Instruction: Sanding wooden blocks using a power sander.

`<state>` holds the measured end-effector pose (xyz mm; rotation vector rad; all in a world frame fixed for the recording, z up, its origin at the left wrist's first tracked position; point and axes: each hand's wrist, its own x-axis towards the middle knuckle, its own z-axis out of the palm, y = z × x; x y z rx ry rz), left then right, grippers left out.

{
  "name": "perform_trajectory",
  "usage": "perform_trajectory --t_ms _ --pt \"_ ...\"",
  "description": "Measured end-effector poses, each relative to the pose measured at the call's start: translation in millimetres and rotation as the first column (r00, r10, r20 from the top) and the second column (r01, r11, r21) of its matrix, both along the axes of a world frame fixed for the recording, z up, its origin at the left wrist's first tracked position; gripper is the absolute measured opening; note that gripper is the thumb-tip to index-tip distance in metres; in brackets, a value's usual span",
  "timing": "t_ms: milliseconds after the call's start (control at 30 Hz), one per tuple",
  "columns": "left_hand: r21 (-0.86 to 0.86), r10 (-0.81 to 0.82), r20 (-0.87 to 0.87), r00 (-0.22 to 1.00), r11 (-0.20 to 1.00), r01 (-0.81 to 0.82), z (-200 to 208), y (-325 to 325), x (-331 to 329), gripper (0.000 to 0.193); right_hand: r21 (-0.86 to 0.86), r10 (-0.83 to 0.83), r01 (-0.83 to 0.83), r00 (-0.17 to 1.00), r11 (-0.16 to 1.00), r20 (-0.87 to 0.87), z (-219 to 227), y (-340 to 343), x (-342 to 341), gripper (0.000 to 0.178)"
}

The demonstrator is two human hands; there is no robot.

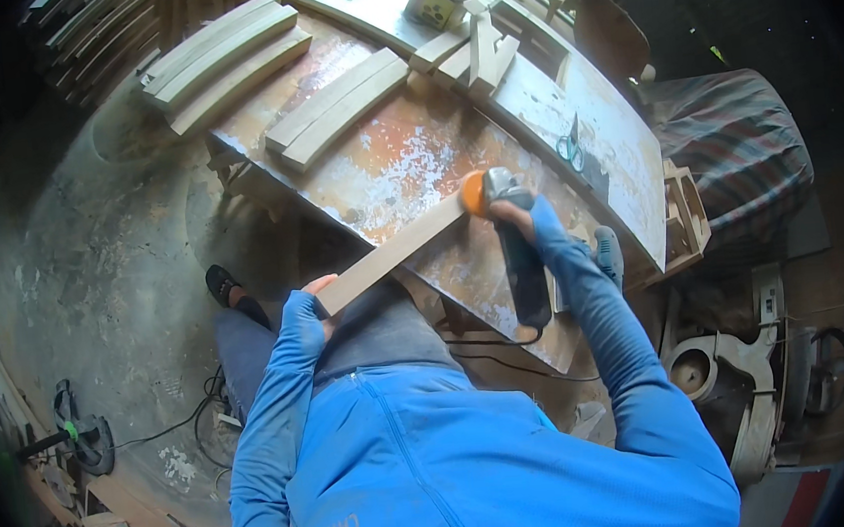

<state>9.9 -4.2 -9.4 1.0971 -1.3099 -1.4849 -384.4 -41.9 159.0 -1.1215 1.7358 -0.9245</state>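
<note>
**Blue jacket closest to lens; beyond it, wooden bar up against orange disc**

Pinching near end of bar with left hand. Gripping power sander firmly near its head with right hand. Holding bar slanted across near edge of worktable, far end at the disc; can't confirm contact from this angle.

Progress: mid-piece, at a guess. Can't tell how much surface is done or left. Further along the table: group of curved pieces, then a pair of pieces, then shorter blocks. Can't sort finished from unfinished, so no count of what remains.

Writing: pale lettering on jacket chest, not copied here. Dark marks on yellowish container, too small to read. Nothing legible on the sander.
</note>
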Motion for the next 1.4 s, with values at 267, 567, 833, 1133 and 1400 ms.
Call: perform_trajectory --t_ms 267,567,833,1133,1400 --pt "0.045 0.012 0.021 1.000 0.999 -0.013 0.0 6.3 3.5 0.053 0.243 0.413 -0.375 0.901 0.895 -0.130 13.9 27.8 86.7 0.102" --pt "-0.045 -0.048 0.130 0.990 0.997 0.055 -2.0 -3.6 5.5 0.056 0.165 0.218 -0.200 0.971 0.966 -0.098 2.0 -7.6 1.4 0.063" --pt "-0.145 -0.018 0.125 0.992 0.989 0.036 -0.1 0.2 8.3 0.052 0.016 0.033 -0.031 0.994 0.999 -0.100 -10.3 -2.9 -12.0 0.040" --pt "-0.173 0.005 0.115 0.993 0.985 0.015 12.0 -0.8 4.1 0.049 0.191 0.475 -0.469 0.880 0.862 0.015 21.9 28.9 122.3 0.094" --pt "0.011 -0.079 0.029 0.996 0.997 0.079 44.3 -0.4 3.2 0.041 0.176 0.611 -0.608 0.790 0.775 0.038 24.6 26.6 171.1 0.098"
